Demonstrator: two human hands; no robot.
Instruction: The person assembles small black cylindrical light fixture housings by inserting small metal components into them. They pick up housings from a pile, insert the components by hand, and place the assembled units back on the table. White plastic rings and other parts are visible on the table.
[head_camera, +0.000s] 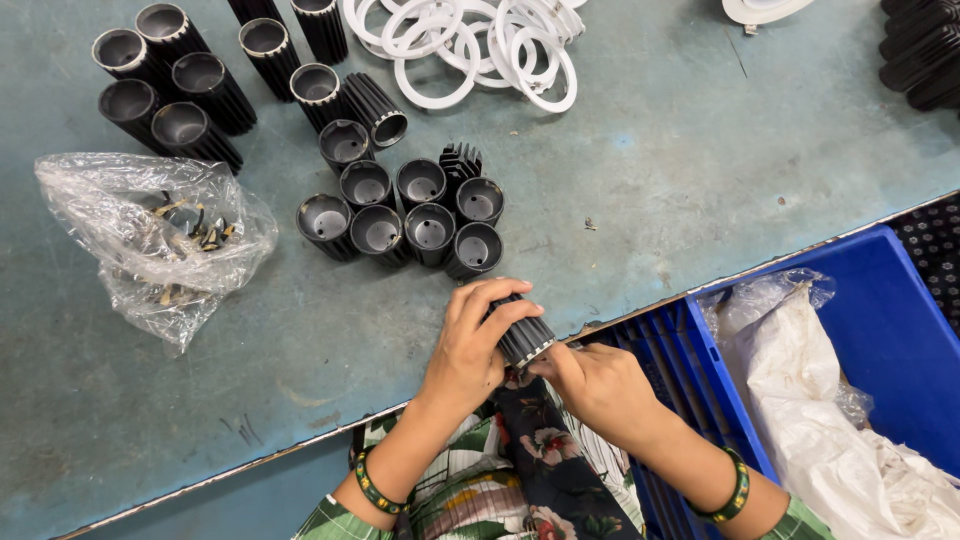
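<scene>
Left hand (470, 345) closed around black finned cylinder (524, 338) at table edge (300, 440); right hand (598, 385), at 4 o'clock, pinches its rim. At 11 o'clock: cluster of upright cylinders (405, 215). Farther, 12 o'clock: white rings (470, 45).

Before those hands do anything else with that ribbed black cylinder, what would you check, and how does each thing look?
1. Left hand wrapped around the ribbed black housing: ok.
2. Right hand fingertips at the housing's lower rim: ok.
3. Whether anything small is pinched there: cannot tell, fingers hide it.
4. Upright black housings grouped on the table, apart from the hands: ok.
5. Clear bag of small parts lying left of them: ok.
6. White rings heaped at the far edge: ok.
</scene>
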